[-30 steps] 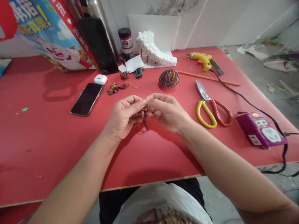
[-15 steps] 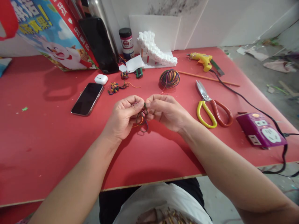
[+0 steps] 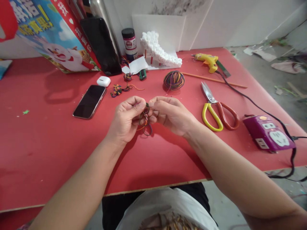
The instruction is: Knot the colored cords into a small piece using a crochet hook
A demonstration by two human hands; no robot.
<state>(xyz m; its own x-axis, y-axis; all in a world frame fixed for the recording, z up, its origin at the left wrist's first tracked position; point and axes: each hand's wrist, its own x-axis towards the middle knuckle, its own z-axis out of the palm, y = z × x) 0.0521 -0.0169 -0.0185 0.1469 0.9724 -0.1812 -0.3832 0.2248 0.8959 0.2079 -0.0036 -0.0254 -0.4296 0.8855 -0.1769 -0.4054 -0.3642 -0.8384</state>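
I am pinching a tangle of coloured cord (image 3: 145, 119) between both hands, just above the red table (image 3: 48, 143), near its front edge. My left hand (image 3: 126, 119) is curling closed on the cord's left side, thumb pressing against forefinger; my right hand (image 3: 171, 115) is gripping the other side the same way, knuckles almost touching the left. Loops of cord are hanging down between them. Beyond my right hand, scissors (image 3: 216, 111) are lying flat, with a purple power strip (image 3: 268, 132) further right. A phone (image 3: 89, 101) is lying to the left, an earbud case (image 3: 103, 81) just behind it. Farther back a cord ball (image 3: 174, 80) is sitting, then a glue gun (image 3: 207, 60).
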